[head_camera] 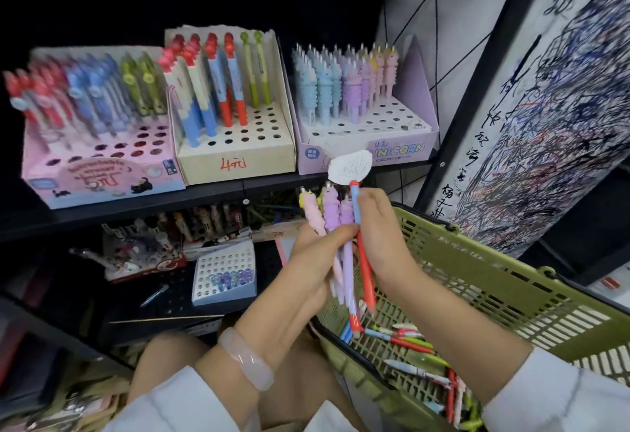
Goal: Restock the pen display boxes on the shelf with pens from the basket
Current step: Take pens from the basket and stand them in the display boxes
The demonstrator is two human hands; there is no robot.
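Observation:
My left hand (315, 254) grips a bunch of pink and purple unicorn pens (329, 213), held upright below the shelf edge. My right hand (378, 240) holds a blue and red pen (361, 244) beside that bunch. Under both hands the olive green basket (477, 261) holds several loose pens (412, 343). On the shelf stand three display boxes: a pink one (102, 172) at the left, a cream one (235, 155) in the middle and a lilac unicorn box (371, 148) at the right. Each box has pens at the back and empty holes in front.
A lower shelf holds a small white box (223, 278) with a few pens, other pen packs (143, 251) and a loose pen (153, 295). A scribbled test board (545, 125) stands at the right. A white paper tag (349, 167) hangs from the shelf edge.

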